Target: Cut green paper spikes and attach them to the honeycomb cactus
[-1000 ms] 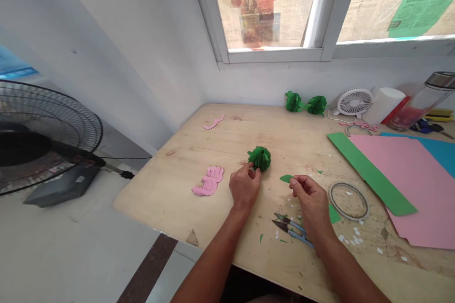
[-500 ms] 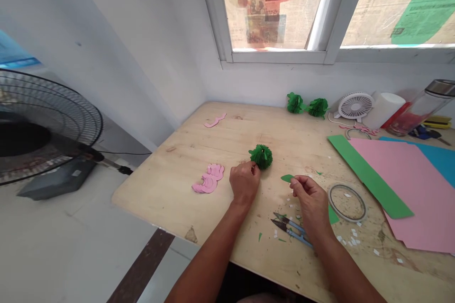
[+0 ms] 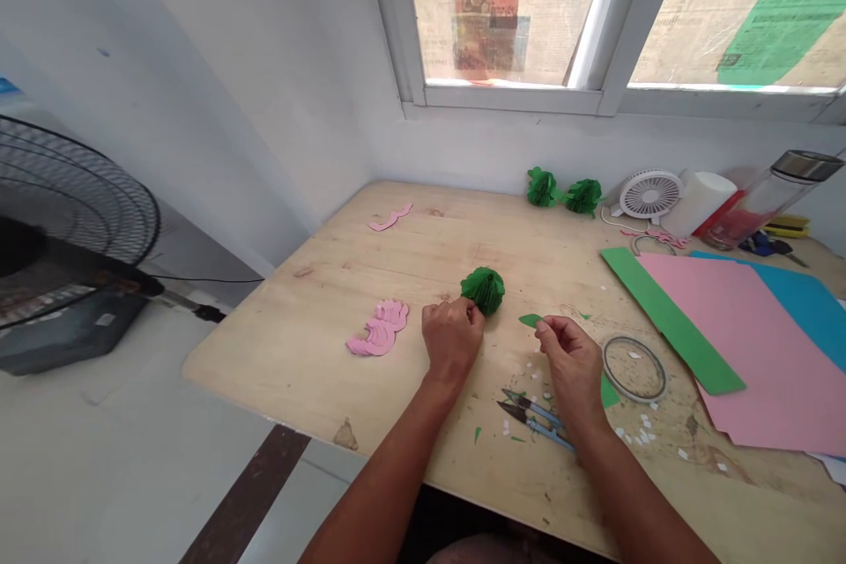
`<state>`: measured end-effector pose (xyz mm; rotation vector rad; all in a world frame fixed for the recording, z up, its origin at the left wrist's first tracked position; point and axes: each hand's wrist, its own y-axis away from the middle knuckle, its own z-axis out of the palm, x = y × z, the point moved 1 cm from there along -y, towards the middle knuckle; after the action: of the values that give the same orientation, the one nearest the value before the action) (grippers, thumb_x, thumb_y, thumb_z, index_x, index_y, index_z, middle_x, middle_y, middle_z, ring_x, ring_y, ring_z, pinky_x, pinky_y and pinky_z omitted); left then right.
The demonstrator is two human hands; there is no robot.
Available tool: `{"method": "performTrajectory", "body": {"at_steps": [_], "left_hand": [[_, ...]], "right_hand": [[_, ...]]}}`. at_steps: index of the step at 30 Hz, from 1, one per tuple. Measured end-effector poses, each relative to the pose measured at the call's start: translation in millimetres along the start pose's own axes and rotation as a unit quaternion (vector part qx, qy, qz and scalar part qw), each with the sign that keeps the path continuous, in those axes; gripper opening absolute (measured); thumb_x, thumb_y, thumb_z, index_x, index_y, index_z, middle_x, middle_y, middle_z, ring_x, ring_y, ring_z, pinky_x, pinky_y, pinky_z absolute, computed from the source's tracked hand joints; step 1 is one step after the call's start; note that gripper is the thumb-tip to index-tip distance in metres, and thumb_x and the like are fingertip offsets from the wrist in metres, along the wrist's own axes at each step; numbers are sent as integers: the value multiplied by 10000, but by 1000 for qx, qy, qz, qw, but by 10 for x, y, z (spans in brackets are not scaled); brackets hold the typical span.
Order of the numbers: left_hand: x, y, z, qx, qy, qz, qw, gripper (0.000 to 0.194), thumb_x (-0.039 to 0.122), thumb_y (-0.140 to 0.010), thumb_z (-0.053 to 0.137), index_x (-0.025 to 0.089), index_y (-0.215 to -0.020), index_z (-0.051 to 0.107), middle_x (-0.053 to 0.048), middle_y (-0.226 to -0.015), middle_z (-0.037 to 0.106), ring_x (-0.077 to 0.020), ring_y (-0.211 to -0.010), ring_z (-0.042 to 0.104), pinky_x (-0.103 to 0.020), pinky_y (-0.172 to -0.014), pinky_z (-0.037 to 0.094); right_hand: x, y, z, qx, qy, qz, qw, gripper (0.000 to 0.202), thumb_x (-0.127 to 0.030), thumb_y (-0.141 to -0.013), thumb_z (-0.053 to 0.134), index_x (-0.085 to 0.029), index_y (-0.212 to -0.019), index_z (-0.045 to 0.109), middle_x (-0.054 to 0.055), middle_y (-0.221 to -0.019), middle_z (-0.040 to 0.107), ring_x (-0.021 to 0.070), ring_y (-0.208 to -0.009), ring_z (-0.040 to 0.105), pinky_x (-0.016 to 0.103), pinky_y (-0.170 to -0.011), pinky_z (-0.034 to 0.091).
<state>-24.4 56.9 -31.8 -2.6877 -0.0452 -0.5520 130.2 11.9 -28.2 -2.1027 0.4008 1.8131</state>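
A ruffled green paper ball (image 3: 483,289) stands near the middle of the table, and my left hand (image 3: 453,330) is closed at its lower left edge, pinching it. My right hand (image 3: 574,363) holds a small green paper leaf (image 3: 530,320) between thumb and fingertips, its pointed end toward the ball with a gap between them. Thread snips (image 3: 535,417) with blue handles lie beside my right wrist, partly under it. Part of a green paper scrap (image 3: 608,391) shows behind that hand. A roll of tape (image 3: 634,368) rests to its right.
Pink scalloped paper pieces (image 3: 380,328) lie left of my hands. Two green paper shapes (image 3: 582,196) stand by the wall. Sheets of pink card (image 3: 773,344), a small white fan (image 3: 651,194) and a glass bottle (image 3: 760,203) occupy the right. A floor fan (image 3: 72,220) stands left.
The green paper ball has turned, showing a different side with its folds facing me. My right hand still holds the leaf, almost unmoved. The view has shifted slightly.
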Motion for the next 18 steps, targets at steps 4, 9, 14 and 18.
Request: {"method": "performTrajectory", "body": {"at_steps": [4, 9, 14, 18], "left_hand": [[42, -10, -75, -22, -7, 2, 1000, 219, 218, -771, 496, 178, -714, 703, -87, -664, 688, -230, -669, 615, -359, -743, 380], [62, -28, -162, -56, 3, -14, 998, 216, 230, -759, 505, 191, -698, 709, -74, -624, 682, -232, -628, 613, -345, -684, 388], [50, -54, -216, -87, 32, -53, 994, 197, 238, -741, 523, 202, -680, 706, -57, -662, 707, -220, -641, 628, -307, -619, 380], [52, -76, -256, -121, 37, -83, 988, 196, 251, -737, 528, 206, -717, 717, -45, -713, 726, -207, -682, 642, -281, -595, 372]], "right_hand": [[-72, -15, 19, -1, 25, -19, 999, 239, -402, -752, 626, -163, -750, 641, -2, -615, 588, 147, -560, 499, 263, -528, 388], [-157, -50, 45, 12, 66, -61, 996, 203, -364, -762, 610, -168, -715, 637, -5, -582, 596, 145, -536, 503, 264, -529, 399], [-233, -77, 122, 15, 81, -102, 991, 173, -316, -778, 586, -169, -703, 637, 10, -605, 629, 149, -552, 527, 263, -552, 422], [-236, -81, 205, 17, 83, -128, 988, 155, -288, -789, 570, -172, -712, 638, 15, -630, 642, 151, -573, 547, 261, -573, 440]]}}
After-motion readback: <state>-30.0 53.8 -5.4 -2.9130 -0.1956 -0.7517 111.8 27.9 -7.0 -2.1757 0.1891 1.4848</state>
